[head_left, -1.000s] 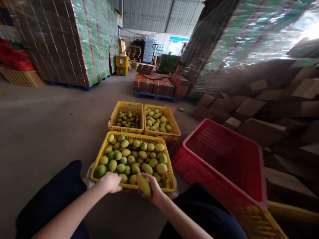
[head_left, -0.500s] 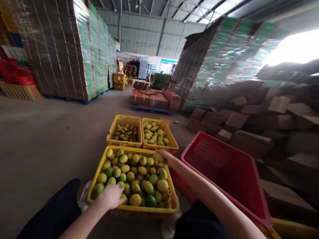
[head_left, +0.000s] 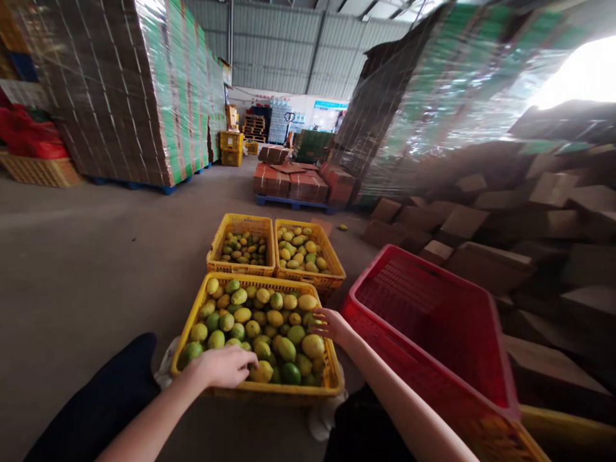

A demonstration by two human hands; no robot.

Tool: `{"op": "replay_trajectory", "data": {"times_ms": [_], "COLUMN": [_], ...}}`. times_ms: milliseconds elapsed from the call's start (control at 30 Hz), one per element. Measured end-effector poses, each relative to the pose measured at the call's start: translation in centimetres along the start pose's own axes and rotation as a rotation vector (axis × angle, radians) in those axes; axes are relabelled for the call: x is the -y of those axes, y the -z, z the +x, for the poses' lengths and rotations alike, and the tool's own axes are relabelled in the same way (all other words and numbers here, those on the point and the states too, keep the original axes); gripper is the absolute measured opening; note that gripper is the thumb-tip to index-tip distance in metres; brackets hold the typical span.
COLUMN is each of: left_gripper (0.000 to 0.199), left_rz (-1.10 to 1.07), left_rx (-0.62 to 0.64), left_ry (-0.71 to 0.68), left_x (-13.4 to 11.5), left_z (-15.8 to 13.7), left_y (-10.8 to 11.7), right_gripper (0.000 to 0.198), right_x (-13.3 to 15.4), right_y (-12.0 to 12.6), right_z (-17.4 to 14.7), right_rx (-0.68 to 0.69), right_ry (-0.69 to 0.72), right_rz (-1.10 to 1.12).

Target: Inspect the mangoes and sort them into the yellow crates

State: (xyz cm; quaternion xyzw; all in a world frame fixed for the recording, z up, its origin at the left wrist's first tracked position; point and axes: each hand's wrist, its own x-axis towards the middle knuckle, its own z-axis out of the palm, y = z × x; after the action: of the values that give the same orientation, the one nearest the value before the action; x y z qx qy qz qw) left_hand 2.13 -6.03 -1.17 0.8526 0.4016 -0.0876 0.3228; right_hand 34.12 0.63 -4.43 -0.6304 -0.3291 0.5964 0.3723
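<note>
A yellow crate [head_left: 190, 314] full of green and yellow lemons [head_left: 274, 319] stands right in front of me. Over its near side reaches my left hand [head_left: 226, 367], fingers loosely curved and apart, the tips beside a yellow lemon [head_left: 261, 371]. Nothing shows in its grip, though its palm side is hidden. At the crate's right rim is my right hand [head_left: 333, 325], fingers stretched out and spread above the lemons, holding nothing visible. A large yellow lemon [head_left: 308, 302] lies in the far right corner, just beyond that hand.
Two more yellow crates of lemons, a left one [head_left: 216, 247] and a right one [head_left: 334, 263], sit behind the near crate. To the right stands a red crate [head_left: 433, 321]. Cardboard boxes [head_left: 491, 263] are heaped beyond it. Wrapped stacks [head_left: 183, 96] and a blue pallet [head_left: 293, 204] stand farther back.
My right hand has let go of a lemon in the far right corner and drawn back toward me, its fingers opening. The left hand has shifted right along the near side.
</note>
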Motion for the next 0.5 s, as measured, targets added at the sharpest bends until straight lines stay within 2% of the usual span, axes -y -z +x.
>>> {"op": "replay_trajectory", "data": {"times_ms": [133,300,400,500], "left_gripper": [0.045,0.039,0.037,0.039], "left_rz": [0.012,0.281,0.287,0.252], "left_rx": [0.004,-0.140,-0.033,0.078], "left_ry": [-0.065,0.065,0.224,0.341], "left_x": [-0.9,-0.3,0.5,1.4], "left_z": [-0.1,0.2,-0.2,-0.5], "left_y": [0.6,-0.2,-1.0,-1.6], "right_gripper": [0.003,0.007,0.004,0.007], "right_x": [-1.1,-0.7,-0.1,1.0], "right_y": [-0.8,-1.6,-1.3,-1.0], "right_z": [-0.5,0.4,1.2,2.3], "right_rx": [-0.084,-0.167,-0.254,-0.245], "right_ry": [0.015,0.074,0.152,0.212], "right_rz": [-0.045,-0.229,-0.407,-0.593]}}
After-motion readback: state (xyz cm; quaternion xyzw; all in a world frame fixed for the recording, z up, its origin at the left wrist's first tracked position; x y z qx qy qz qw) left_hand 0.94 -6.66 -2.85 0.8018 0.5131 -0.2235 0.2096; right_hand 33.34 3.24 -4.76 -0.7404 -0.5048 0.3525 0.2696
